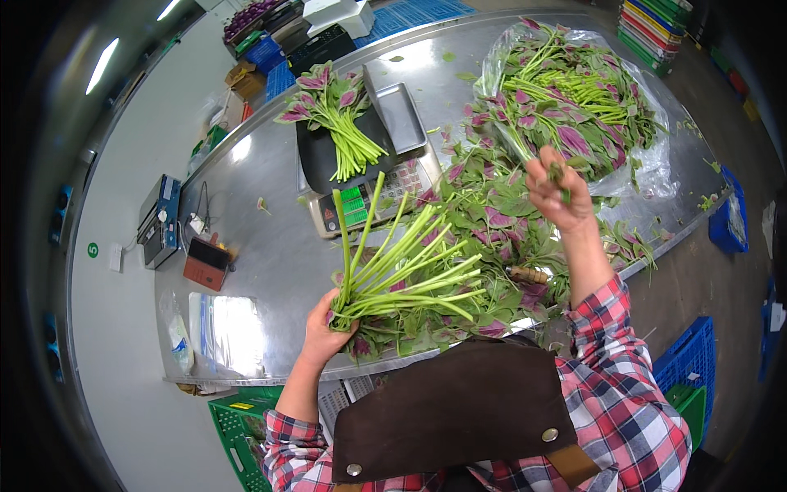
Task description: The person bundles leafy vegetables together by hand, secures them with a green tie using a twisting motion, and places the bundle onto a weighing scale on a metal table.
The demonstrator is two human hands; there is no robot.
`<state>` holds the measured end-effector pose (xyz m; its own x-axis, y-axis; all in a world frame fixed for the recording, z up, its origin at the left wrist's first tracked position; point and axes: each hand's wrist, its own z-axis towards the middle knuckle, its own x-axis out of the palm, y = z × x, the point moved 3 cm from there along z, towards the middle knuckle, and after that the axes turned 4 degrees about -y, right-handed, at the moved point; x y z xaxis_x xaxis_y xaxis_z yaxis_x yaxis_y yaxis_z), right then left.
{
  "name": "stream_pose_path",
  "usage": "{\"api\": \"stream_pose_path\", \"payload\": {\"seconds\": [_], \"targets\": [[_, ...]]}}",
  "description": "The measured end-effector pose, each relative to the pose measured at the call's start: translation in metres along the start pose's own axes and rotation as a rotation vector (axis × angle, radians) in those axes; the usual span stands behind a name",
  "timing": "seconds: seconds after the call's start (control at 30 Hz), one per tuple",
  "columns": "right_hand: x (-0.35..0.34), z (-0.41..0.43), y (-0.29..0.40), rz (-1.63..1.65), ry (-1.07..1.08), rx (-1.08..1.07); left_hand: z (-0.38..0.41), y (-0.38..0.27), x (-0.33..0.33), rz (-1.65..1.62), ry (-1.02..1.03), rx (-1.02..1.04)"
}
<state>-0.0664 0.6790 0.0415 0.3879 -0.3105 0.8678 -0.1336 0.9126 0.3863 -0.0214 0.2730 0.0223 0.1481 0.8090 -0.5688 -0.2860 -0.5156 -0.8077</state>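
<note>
My left hand (330, 332) grips a bunch of red-and-green amaranth (399, 270) by its leafy end, the pale green stems fanning away from me. My right hand (561, 187) is raised near the bagged greens, its fingers closed on a small piece of leafy green. A tied-looking bunch of amaranth (350, 138) lies on the black pan of a digital scale (326, 215) with a lit green display. Loose leaves (455, 320) cover the steel table (246, 160) before me. Among them lies a wooden-handled tool (527, 274), its working end hidden. An open clear plastic bag (661, 175) holds more amaranth.
A metal tray (401, 117) stands by the scale. To the left are a brown phone case (206, 263), a boxy device with cables (161, 215) and clear plastic bags (224, 332). Blue bins and stacked crates (655, 31) stand beyond the table; a green crate (233, 436) is below.
</note>
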Motion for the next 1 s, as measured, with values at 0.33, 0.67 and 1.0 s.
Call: {"api": "stream_pose_path", "payload": {"seconds": [0.33, 0.67, 1.0], "targets": [[0.022, -0.036, -0.181, -0.329, -0.223, 0.681, 0.016, -0.012, 0.014, 0.107, -0.065, 0.107], [-0.018, -0.015, -0.069, -0.157, -0.478, 0.018, 0.004, -0.009, 0.003, -0.082, 0.017, -0.025], [0.012, 0.005, -0.153, -0.719, 0.148, 0.23, 0.012, -0.035, 0.014, -0.337, 0.277, -0.293]]}}
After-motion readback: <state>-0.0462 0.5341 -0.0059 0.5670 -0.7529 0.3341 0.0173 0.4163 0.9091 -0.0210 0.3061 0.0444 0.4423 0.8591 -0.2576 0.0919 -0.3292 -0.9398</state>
